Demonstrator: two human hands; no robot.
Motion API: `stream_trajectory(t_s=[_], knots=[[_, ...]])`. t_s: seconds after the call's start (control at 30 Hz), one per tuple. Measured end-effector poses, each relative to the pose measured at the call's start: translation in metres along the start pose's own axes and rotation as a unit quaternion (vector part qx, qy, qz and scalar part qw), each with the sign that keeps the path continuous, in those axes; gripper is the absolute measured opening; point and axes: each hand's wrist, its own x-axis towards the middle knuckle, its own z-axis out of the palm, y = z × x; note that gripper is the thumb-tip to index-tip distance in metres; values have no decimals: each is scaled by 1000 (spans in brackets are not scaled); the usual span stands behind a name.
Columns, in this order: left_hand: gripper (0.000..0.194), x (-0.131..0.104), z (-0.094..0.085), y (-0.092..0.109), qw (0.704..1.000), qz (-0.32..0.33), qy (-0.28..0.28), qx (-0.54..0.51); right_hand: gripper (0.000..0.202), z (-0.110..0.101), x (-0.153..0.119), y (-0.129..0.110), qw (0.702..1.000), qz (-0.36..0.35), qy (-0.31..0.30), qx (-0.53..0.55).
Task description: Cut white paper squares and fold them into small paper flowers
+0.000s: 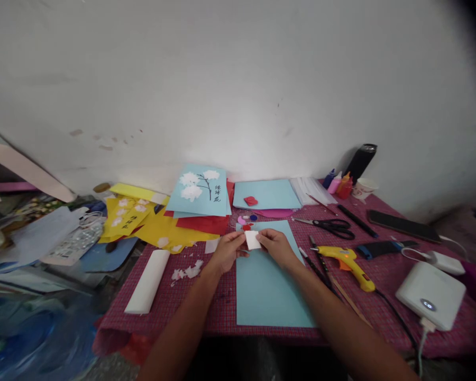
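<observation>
A small white paper square (253, 239) is held between both hands over the top part of a light blue sheet (272, 296). My left hand (229, 250) pinches its left edge. On the right edge, the fingers of my right hand (276, 246) are closed. Small red, pink and dark blue pieces (246, 219) lie just beyond the hands. White paper scraps (187, 271) and a white roll (148, 281) rest on the checked cloth to the left.
Behind are a blue card with white flowers (200, 191) and another blue sheet (265, 193). To the right lie scissors (333, 227), a yellow glue gun (351, 264), a phone (404, 225) and a white power bank (432, 293). Yellow papers (170, 230) are at left.
</observation>
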Motion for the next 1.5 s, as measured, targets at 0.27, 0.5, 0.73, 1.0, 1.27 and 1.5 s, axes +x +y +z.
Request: stream_trajectory(t_s=[0.27,0.5,0.73,1.0,1.27,1.5], knots=[[36,0,2,-2,999,16,7,42,17,9,0,8,999,-14,14,43],[36,0,4,-1,997,19,34,61,23,10,-8,-5,997,-59,-55,6],[31,1,6,-1,994,27,44,97,29,10,-9,-5,994,-65,-89,-7],[29,3,1,-6,994,36,40,99,26,11,-7,0,995,-1,-97,-8],[32,4,-1,-7,994,52,51,77,36,10,-10,-5,985,-32,-147,88],[37,1,3,-2,996,43,38,64,26,10,-8,-3,991,1,-124,53]])
